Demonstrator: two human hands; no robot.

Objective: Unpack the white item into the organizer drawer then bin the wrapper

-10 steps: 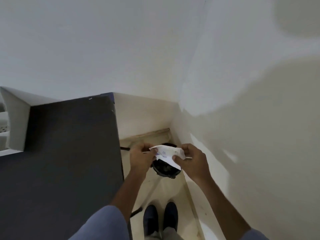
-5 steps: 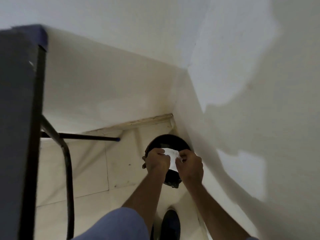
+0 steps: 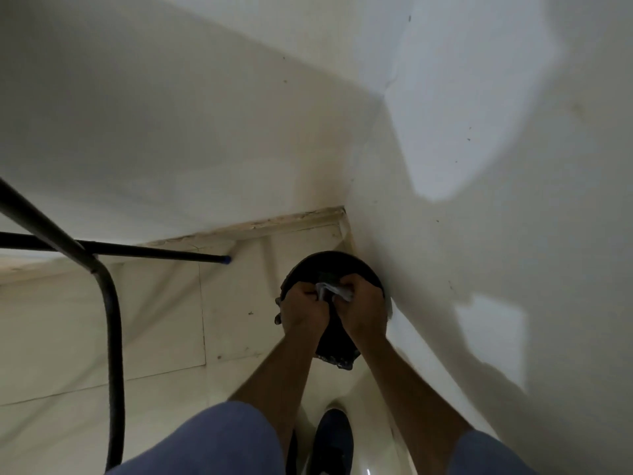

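— Where's the wrapper (image 3: 334,290)?

— Crumpled between my two fists, right above the mouth of the black bin (image 3: 327,265). My left hand (image 3: 305,308) grips one end, my right hand (image 3: 361,308) grips the other; both clenched on it.

— And the bin?

— On the floor (image 3: 164,320), tucked in the corner, just beside the right-hand wall (image 3: 479,234). Black metal leg frame (image 3: 109,303) off to my left. One dark shoe (image 3: 334,440) below the bin.
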